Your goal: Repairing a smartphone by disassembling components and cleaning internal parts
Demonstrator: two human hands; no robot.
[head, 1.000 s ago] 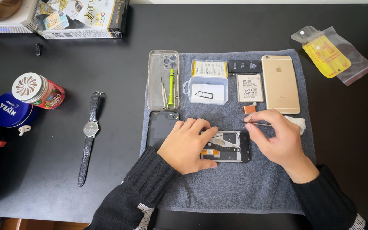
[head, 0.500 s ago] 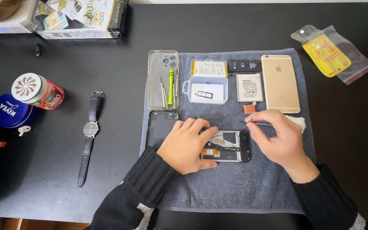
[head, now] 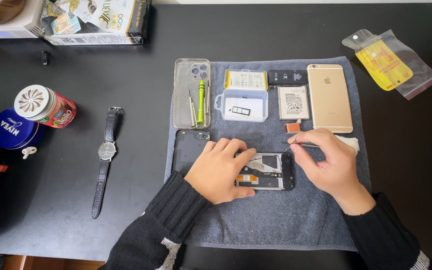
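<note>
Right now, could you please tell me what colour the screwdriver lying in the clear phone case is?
Bright green screwdriver, seen best in the head view.

Even, bright daylight fell from about twelve o'clock, laying a pale sheen on the dark surface (head: 101, 60) near the top edge. Shadows under the left hand (head: 221, 170) were soft and short. The picture was sharp throughout, without blur or noticeable edge distortion.

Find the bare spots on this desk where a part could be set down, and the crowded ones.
Free: the grey mat below the opened phone, and dark desk between wristwatch and clear case. Crowded: the mat's top row.
</note>
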